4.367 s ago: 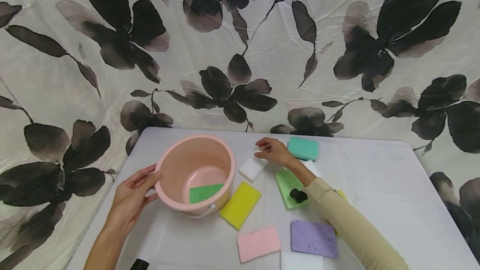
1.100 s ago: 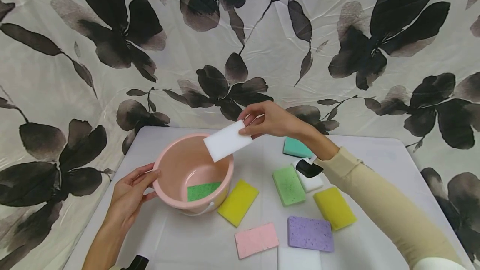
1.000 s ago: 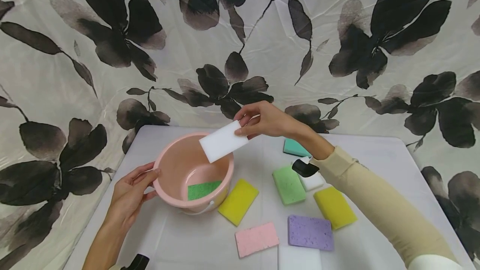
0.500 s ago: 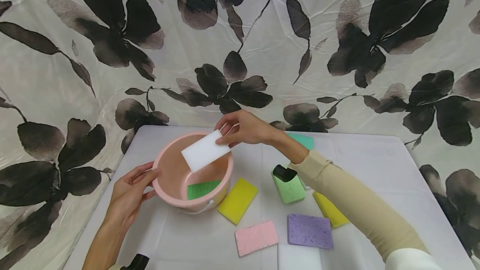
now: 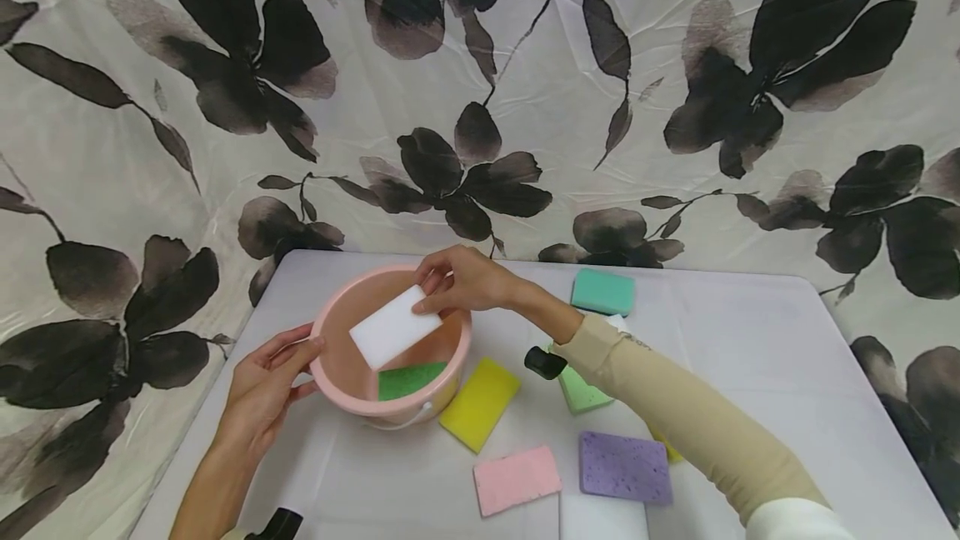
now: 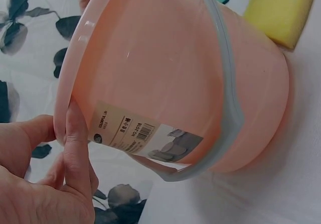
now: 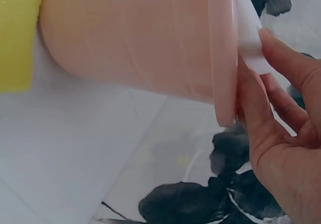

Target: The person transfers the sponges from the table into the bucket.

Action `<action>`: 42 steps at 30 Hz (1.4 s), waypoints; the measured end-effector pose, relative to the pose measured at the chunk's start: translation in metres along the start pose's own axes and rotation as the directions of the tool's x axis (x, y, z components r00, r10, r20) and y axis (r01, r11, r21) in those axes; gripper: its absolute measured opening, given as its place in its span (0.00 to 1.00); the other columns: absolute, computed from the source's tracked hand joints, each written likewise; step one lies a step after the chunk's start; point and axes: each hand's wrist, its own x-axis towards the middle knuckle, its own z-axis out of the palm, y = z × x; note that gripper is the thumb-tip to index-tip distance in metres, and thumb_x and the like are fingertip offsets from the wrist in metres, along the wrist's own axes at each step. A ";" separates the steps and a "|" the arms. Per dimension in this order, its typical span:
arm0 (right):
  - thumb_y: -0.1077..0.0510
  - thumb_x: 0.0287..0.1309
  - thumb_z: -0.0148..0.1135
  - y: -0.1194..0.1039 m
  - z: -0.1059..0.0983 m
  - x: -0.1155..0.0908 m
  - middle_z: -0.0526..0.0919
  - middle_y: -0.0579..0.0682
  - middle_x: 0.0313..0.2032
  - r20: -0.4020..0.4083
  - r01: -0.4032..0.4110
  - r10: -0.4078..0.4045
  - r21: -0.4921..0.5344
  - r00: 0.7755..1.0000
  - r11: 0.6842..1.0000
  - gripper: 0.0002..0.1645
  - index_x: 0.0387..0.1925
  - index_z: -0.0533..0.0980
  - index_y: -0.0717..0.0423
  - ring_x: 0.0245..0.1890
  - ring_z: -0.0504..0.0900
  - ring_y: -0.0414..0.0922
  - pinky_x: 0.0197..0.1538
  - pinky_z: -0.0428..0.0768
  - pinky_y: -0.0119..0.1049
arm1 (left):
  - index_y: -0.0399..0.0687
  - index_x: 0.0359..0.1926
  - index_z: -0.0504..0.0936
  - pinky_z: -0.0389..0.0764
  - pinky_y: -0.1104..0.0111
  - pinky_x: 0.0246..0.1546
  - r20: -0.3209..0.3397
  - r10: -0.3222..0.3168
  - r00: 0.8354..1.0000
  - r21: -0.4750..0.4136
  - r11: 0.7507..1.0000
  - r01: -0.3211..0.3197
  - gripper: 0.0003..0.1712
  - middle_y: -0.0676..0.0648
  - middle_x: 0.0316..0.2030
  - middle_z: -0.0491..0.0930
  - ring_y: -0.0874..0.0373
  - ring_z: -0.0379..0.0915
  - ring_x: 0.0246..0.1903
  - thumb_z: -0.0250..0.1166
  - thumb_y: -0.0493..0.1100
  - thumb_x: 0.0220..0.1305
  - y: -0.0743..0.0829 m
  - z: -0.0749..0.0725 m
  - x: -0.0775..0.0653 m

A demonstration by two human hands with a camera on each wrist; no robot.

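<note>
A pink bucket [image 5: 337, 386] with a pale handle [image 6: 228, 73] stands on the left part of the table. My left hand [image 5: 262, 390] pinches its rim from the left, thumb on one side and fingers on the other. Between thumb and fingers of my right hand [image 5: 465, 280] is a white sponge [image 5: 393, 327], tilted over the bucket's mouth. The right wrist view shows those fingers close to the rim, with the white sponge [image 7: 249, 38] partly hidden behind it. Inside the bucket, a green sponge [image 5: 411, 380] lies at the bottom.
Right of the bucket lie a yellow sponge [image 5: 480, 405], a pink sponge [image 5: 517, 480], a purple sponge [image 5: 626, 467] on a white one [image 5: 603, 517], and a teal sponge [image 5: 603, 291]. My right forearm partly covers a light green sponge [image 5: 583, 394] and another yellow one. Floral cloth hangs behind.
My right hand has picked the white sponge up from the table behind the bucket, raised it, then brought it left and down over the bucket's opening. The left hand stays on the rim.
</note>
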 end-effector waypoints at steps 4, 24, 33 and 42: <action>0.62 0.45 0.74 -0.001 0.008 0.006 0.80 0.51 0.31 -0.005 0.020 -0.021 -0.084 1.000 0.996 0.17 0.38 0.78 0.60 0.31 0.80 0.43 0.34 0.83 0.30 | 0.46 0.59 0.73 0.84 0.70 0.32 -0.007 -0.005 1.000 -0.001 1.000 0.005 0.37 0.56 0.38 0.83 0.64 0.77 0.31 0.73 0.54 0.50 0.000 0.000 0.000; 0.61 0.49 0.73 0.000 0.050 0.025 0.79 0.51 0.28 0.075 0.011 0.018 -0.363 0.997 0.932 0.12 0.31 0.76 0.61 0.31 0.74 0.41 0.33 0.75 0.24 | 0.46 0.60 0.72 0.84 0.70 0.31 0.002 -0.010 1.000 0.000 1.000 0.010 0.38 0.54 0.40 0.82 0.64 0.76 0.33 0.73 0.54 0.50 0.000 0.000 -0.001; 0.59 0.52 0.70 -0.007 0.058 0.022 0.75 0.47 0.26 0.080 -0.137 0.182 -0.393 0.980 0.909 0.14 0.36 0.76 0.63 0.29 0.72 0.40 0.30 0.72 0.23 | 0.46 0.60 0.72 0.84 0.70 0.32 0.005 -0.008 1.000 0.014 1.000 0.008 0.38 0.55 0.40 0.82 0.63 0.77 0.34 0.72 0.55 0.50 -0.001 -0.001 0.000; 0.60 0.57 0.65 -0.005 0.069 0.024 0.64 0.47 0.17 0.109 -0.406 0.489 -0.418 0.866 0.813 0.12 0.36 0.70 0.60 0.15 0.67 0.42 0.21 0.72 0.28 | 0.47 0.60 0.72 0.84 0.70 0.32 -0.001 -0.015 1.000 0.004 1.000 0.015 0.37 0.57 0.40 0.83 0.64 0.76 0.33 0.73 0.54 0.50 -0.001 0.000 0.000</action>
